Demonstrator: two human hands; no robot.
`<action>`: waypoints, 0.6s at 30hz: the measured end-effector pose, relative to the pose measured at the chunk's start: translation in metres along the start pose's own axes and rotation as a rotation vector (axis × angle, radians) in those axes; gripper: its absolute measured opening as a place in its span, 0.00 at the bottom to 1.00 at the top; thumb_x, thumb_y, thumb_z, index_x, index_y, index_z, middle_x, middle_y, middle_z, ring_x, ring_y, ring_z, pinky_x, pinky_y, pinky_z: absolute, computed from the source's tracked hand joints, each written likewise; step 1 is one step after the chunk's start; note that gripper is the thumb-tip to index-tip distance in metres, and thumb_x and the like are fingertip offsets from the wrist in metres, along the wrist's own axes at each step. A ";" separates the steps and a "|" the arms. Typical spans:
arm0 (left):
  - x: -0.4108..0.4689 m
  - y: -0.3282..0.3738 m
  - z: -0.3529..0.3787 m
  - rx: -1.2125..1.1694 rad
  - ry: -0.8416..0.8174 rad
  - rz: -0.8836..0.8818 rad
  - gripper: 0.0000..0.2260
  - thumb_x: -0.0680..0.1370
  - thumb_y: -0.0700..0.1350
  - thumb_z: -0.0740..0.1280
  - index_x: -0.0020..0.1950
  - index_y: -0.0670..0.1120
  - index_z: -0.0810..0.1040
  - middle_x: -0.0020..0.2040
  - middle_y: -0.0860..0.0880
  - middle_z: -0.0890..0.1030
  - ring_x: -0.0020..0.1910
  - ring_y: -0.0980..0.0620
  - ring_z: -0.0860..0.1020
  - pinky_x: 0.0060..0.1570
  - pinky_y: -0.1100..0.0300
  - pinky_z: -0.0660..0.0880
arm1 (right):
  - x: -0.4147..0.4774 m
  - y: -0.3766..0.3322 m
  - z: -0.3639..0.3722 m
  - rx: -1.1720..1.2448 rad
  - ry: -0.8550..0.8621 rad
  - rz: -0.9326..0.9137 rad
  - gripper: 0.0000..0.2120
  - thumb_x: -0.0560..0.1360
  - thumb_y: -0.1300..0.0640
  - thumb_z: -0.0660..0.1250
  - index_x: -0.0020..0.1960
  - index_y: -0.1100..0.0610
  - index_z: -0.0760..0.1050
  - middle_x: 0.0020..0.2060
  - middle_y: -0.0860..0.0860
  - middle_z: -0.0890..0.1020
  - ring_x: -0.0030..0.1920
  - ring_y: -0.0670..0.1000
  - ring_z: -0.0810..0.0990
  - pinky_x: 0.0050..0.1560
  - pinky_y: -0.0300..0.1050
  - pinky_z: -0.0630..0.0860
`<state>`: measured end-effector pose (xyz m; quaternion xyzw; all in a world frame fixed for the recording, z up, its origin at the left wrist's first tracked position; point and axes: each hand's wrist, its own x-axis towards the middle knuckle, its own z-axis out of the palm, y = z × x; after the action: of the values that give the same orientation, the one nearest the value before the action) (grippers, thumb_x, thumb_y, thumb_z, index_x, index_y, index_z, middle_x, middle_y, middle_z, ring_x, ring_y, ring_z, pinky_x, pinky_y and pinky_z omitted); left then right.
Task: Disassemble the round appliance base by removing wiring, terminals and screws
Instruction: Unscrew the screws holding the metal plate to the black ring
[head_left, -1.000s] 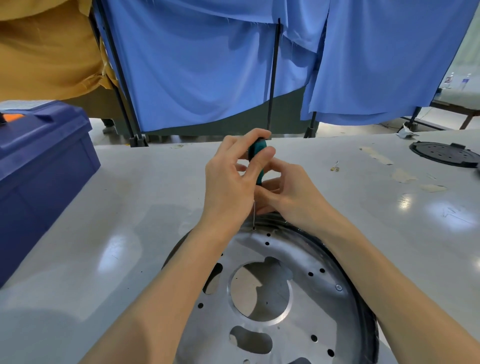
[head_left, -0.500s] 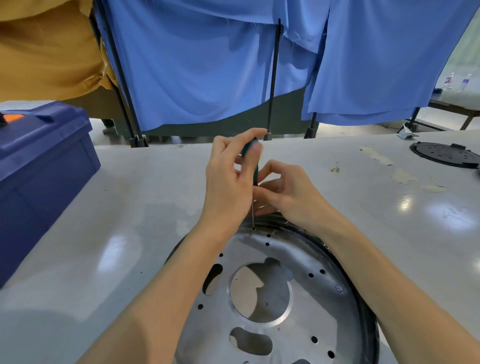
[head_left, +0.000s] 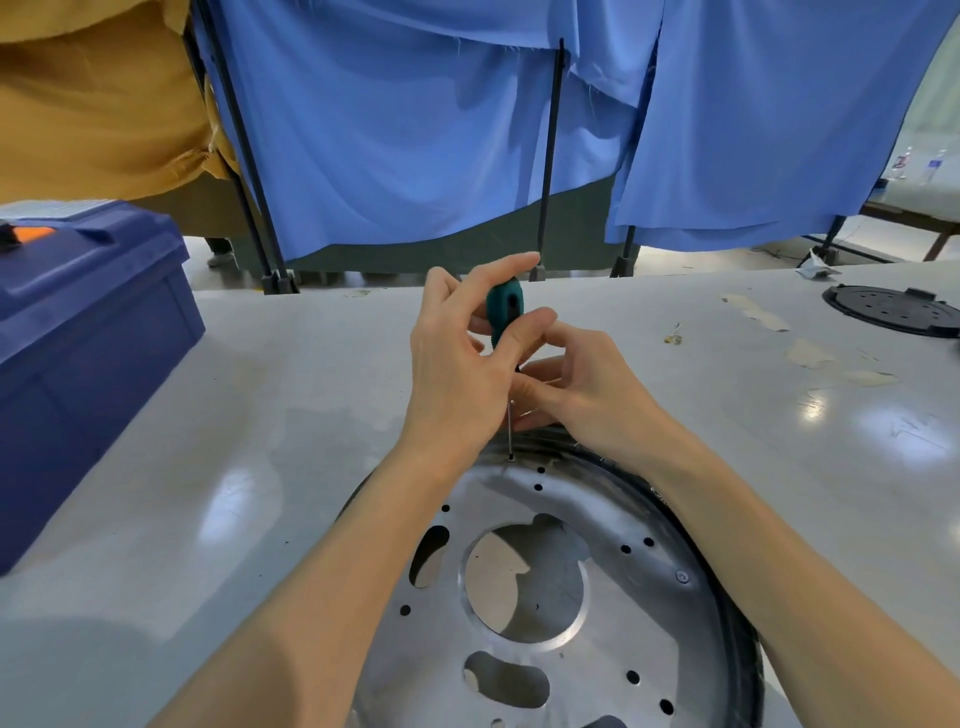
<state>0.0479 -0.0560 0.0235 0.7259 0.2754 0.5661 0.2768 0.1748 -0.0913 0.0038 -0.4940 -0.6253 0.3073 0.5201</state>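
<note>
The base (head_left: 613, 597) lies on the surface (head_left: 218, 441) just below both hands. Left hand (head_left: 457, 364) grips the screwdriver (head_left: 504, 312) upright; right hand (head_left: 587, 395) pinches its shaft. No readable writing.

Workshop bay. Indicators: grey tabletop (head_left: 260, 415); blue toolbox (head_left: 83, 338) at 9 o'clock; blue cloth partitions (head_left: 405, 130) on black frames at 12 o'clock; detached round part (head_left: 893, 309) at 2 o'clock.

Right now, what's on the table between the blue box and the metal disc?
Nothing: in the head view, only bare grey tabletop lies between the blue box and the disc.
</note>
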 end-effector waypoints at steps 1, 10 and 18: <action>0.000 0.000 0.000 0.010 -0.002 0.004 0.13 0.78 0.46 0.67 0.62 0.54 0.77 0.44 0.53 0.68 0.41 0.59 0.72 0.43 0.67 0.74 | 0.001 0.000 0.000 0.003 -0.002 0.010 0.10 0.75 0.60 0.70 0.53 0.64 0.74 0.39 0.56 0.85 0.38 0.57 0.86 0.40 0.51 0.84; 0.002 0.001 -0.002 -0.012 0.021 0.013 0.10 0.78 0.45 0.67 0.60 0.50 0.78 0.47 0.51 0.73 0.43 0.61 0.74 0.41 0.69 0.74 | -0.001 0.000 0.000 0.004 -0.025 0.057 0.07 0.77 0.59 0.68 0.55 0.59 0.75 0.40 0.56 0.86 0.39 0.56 0.86 0.44 0.49 0.84; 0.001 -0.002 -0.003 -0.102 -0.032 -0.034 0.10 0.82 0.44 0.60 0.61 0.49 0.78 0.50 0.49 0.82 0.49 0.52 0.81 0.50 0.58 0.79 | -0.001 -0.001 -0.003 0.016 -0.021 0.082 0.09 0.79 0.60 0.66 0.58 0.61 0.76 0.41 0.58 0.86 0.40 0.58 0.86 0.47 0.54 0.83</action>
<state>0.0452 -0.0537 0.0236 0.7151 0.2542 0.5628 0.3274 0.1768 -0.0925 0.0056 -0.5117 -0.6075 0.3384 0.5046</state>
